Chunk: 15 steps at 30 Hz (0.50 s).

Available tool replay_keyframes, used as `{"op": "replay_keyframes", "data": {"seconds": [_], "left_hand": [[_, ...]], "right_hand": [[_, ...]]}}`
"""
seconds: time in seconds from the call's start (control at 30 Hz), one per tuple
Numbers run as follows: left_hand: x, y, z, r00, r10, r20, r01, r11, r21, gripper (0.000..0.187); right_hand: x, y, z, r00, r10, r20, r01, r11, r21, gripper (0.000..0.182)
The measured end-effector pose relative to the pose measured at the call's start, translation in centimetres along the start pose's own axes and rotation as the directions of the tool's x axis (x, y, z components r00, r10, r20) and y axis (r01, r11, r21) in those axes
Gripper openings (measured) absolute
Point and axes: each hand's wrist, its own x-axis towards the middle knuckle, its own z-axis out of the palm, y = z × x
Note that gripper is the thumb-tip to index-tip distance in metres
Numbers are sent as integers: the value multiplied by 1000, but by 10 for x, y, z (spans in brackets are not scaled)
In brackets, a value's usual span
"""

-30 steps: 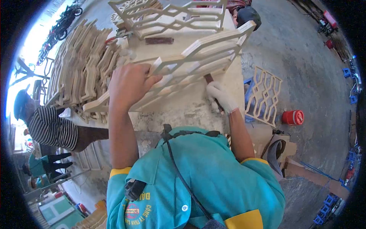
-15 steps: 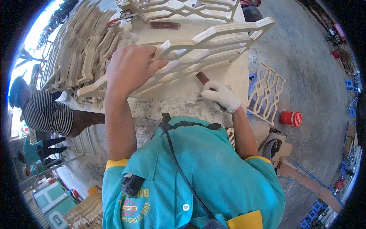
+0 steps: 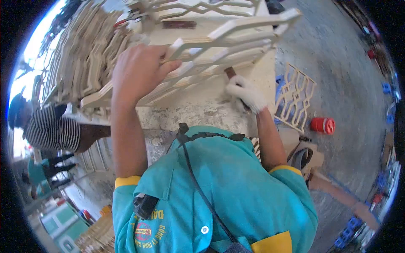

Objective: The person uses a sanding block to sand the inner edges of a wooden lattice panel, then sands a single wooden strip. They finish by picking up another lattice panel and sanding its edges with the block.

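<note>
My bare left hand [image 3: 141,71] is closed round the near left part of a pale wooden lattice frame [image 3: 236,31], which stands tilted on the worktable [image 3: 185,116]. Zigzag slats of the frame stretch away to the upper right. In a white knit glove, my right hand [image 3: 247,93] grips a narrow reddish-brown piece that looks like folded sandpaper [image 3: 230,72]. Its end sticks out past the fingers, close to the frame's lower slats. The gloved fingers hide the rest of it.
Zigzag wooden pieces [image 3: 80,55] are stacked at the left. Another lattice [image 3: 206,7] and a brown block [image 3: 179,24] lie farther up the table. Right of the table are a leaning lattice panel [image 3: 295,99] and a red container [image 3: 322,125]. A person in stripes [image 3: 52,128] is at the left.
My right hand has moved slightly up and to the right with the brown piece, nearer the slats. My left hand and the frame have shifted a little left and up in view.
</note>
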Motion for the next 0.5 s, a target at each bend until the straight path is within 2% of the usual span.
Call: {"op": "replay_keyframes", "data": {"seconds": [0.03, 0.1, 0.17, 0.23, 0.33, 0.37, 0.47, 0.5], "left_hand": [[2, 2, 1, 1000, 23, -18, -23, 1000, 6, 39], [5, 2, 2, 999, 4, 32, -4, 1000, 9, 40], [5, 2, 2, 1000, 3, 28, -2, 999, -34, 39], [5, 7, -2, 997, -17, 71, 17, 1000, 0, 36], [4, 14, -5, 998, -31, 51, 39, 987, -158, 33], [4, 15, -6, 998, -32, 61, 41, 988, -152, 33], [1, 16, -4, 997, -40, 63, 49, 987, -154, 32], [-1, 12, 2, 998, -28, 59, 37, 987, -153, 32]], "right_hand": [[7, 8, -3, 1000, 16, -18, -16, 1000, 4, 21], [18, 27, 11, 938, -344, -45, 335, 933, -133, 22], [-8, -9, 11, 998, 6, 57, -7, 1000, 18, 23], [-4, -4, -4, 998, 54, -40, -50, 995, 90, 25], [-12, -2, 15, 994, -95, 44, 97, 995, -37, 29], [-11, -2, 8, 994, -47, 97, 45, 999, 29, 32], [-1, 8, 0, 997, -66, -51, 75, 980, 186, 34], [-6, 5, 1, 997, -79, -12, 80, 987, 141, 36]]}}
